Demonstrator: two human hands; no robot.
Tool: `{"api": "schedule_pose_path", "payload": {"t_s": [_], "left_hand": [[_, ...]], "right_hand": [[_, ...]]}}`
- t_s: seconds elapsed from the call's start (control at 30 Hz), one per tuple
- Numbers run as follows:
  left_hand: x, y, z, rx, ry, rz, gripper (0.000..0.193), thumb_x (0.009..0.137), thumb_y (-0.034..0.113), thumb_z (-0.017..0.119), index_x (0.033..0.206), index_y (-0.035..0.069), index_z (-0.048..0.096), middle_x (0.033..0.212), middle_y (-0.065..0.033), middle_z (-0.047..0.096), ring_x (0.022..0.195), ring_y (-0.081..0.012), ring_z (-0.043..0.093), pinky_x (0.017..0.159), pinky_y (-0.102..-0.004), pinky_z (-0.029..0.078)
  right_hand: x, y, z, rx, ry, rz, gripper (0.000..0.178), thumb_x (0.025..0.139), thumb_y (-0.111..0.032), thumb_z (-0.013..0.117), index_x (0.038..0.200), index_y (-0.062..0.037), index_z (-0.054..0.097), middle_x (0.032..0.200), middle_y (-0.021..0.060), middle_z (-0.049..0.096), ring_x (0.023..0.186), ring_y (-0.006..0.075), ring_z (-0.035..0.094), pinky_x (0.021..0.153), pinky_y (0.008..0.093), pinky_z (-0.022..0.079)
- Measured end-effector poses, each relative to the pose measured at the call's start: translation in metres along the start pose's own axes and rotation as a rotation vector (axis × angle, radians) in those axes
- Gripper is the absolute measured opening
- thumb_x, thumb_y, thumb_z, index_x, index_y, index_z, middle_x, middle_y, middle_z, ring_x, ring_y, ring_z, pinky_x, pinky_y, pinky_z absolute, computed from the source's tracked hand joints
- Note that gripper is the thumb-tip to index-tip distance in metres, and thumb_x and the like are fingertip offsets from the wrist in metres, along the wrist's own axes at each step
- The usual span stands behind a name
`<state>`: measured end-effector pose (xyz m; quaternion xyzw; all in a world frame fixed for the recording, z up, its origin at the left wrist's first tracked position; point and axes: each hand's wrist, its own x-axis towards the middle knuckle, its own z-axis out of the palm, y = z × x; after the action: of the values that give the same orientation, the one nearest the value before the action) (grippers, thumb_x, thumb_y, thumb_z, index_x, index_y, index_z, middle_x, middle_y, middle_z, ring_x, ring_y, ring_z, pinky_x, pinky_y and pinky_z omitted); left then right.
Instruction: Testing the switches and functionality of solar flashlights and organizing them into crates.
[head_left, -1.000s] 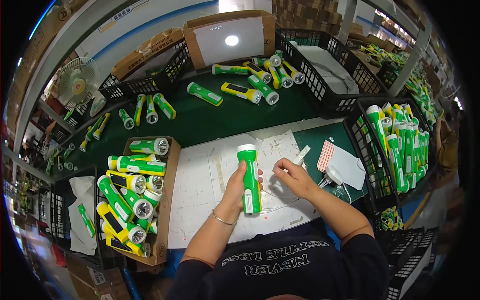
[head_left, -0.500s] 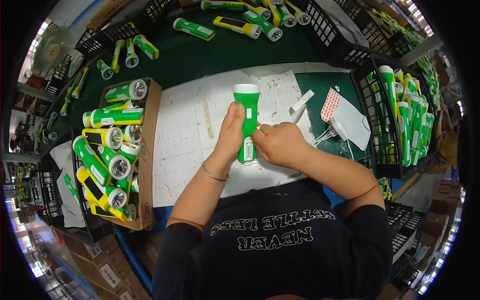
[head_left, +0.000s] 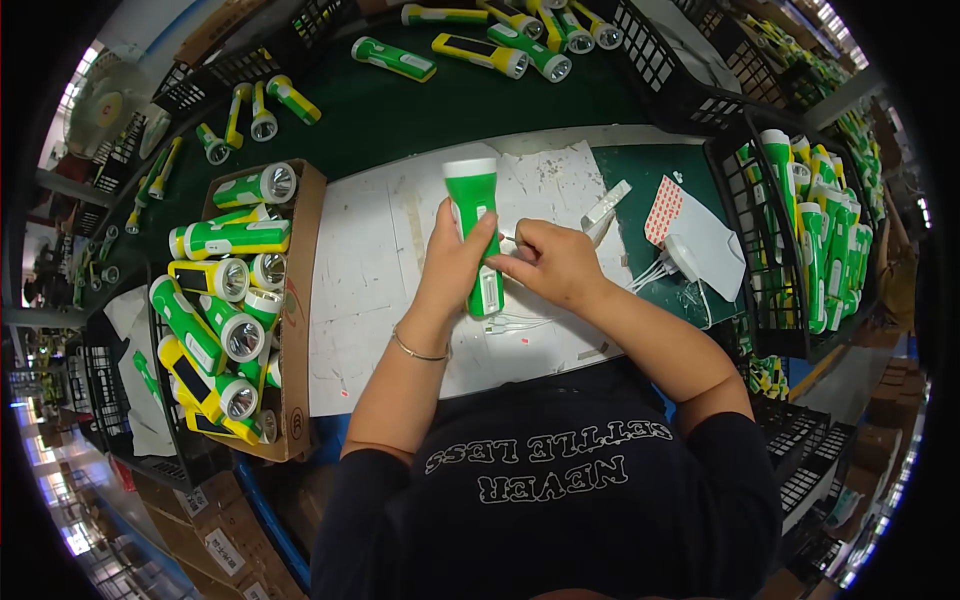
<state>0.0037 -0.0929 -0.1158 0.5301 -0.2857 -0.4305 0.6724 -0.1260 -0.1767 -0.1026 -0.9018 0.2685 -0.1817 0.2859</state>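
My left hand (head_left: 452, 262) grips a green flashlight (head_left: 473, 190) with a white head rim, held upright over the white work board (head_left: 370, 240). Its thumb lies across the green body near the middle. Close against the flashlight's right side, my right hand (head_left: 556, 262) is closed, thumb and fingers pinched together. A small dark tip shows at those fingers, too little to name. Below the flashlight's tail, a white cable (head_left: 530, 322) lies on the board.
On the left stands a cardboard box (head_left: 300, 330) of green and yellow flashlights. A black crate (head_left: 735, 200) of more flashlights is at the right. Between them and me lie a white charger (head_left: 683, 257), a white sheet (head_left: 715, 255) and a white block (head_left: 606, 205). Flashlights (head_left: 395, 58) lie along the far side.
The flashlight has shifted slightly left and up, and my left thumb has moved across its body. My right hand has drawn slightly back, its fingers still pinched.
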Motion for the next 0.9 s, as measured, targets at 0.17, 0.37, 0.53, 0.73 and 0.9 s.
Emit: {"api": "schedule_pose_path", "payload": {"t_s": [0.17,0.37,0.53,0.73,0.9], "left_hand": [[-0.006,0.008,-0.002,0.250,0.001,0.011,0.041,0.090,0.024,0.056,0.118,-0.001,0.041,0.098,-0.0121,0.058,0.088,-0.0168,0.058,0.075,-0.0296,0.047],[-0.020,0.027,0.001,0.654,-0.107,0.159,0.046,0.085,0.023,0.059,0.120,-0.001,0.042,0.104,-0.0203,0.057,0.094,-0.0326,0.059,0.081,-0.0366,0.046],[-0.039,0.059,-0.023,1.191,-0.228,0.192,0.046,0.073,0.014,0.065,0.115,0.003,0.049,0.103,-0.0163,0.059,0.092,-0.0336,0.058,0.078,-0.0379,0.048],[-0.059,0.085,-0.050,1.353,-0.234,0.082,0.039,0.070,0.015,0.065,0.105,0.002,0.056,0.100,-0.0157,0.060,0.089,-0.0324,0.059,0.078,-0.0376,0.048],[-0.054,0.073,-0.036,1.111,-0.373,0.041,0.043,0.073,0.021,0.067,0.108,0.000,0.055,0.095,-0.0178,0.061,0.088,-0.0332,0.060,0.077,-0.0368,0.048]], "right_hand": [[0.011,0.012,-0.020,0.237,0.047,0.069,0.045,0.076,-0.029,0.071,0.056,-0.0054,0.038,0.055,0.0055,0.043,0.050,0.0192,0.041,0.048,0.0312,0.035],[0.023,0.019,-0.057,0.451,-0.150,0.045,0.057,0.071,-0.023,0.075,0.121,-0.0135,0.050,0.071,-0.0032,0.050,0.057,0.0040,0.040,0.050,0.0202,0.032],[0.020,0.021,-0.059,0.553,-0.408,0.007,0.065,0.066,-0.017,0.077,0.124,-0.0152,0.047,0.081,-0.0033,0.051,0.056,0.0022,0.031,0.050,0.0171,0.028],[0.013,0.025,-0.063,0.717,-0.375,0.127,0.068,0.064,-0.009,0.077,0.123,-0.0140,0.045,0.090,-0.0007,0.053,0.052,0.0002,0.024,0.049,0.0147,0.023],[0.010,0.018,-0.045,0.814,-0.472,0.047,0.064,0.066,-0.016,0.079,0.121,-0.0145,0.048,0.079,-0.0051,0.052,0.055,0.0007,0.030,0.051,0.0155,0.028]]}}
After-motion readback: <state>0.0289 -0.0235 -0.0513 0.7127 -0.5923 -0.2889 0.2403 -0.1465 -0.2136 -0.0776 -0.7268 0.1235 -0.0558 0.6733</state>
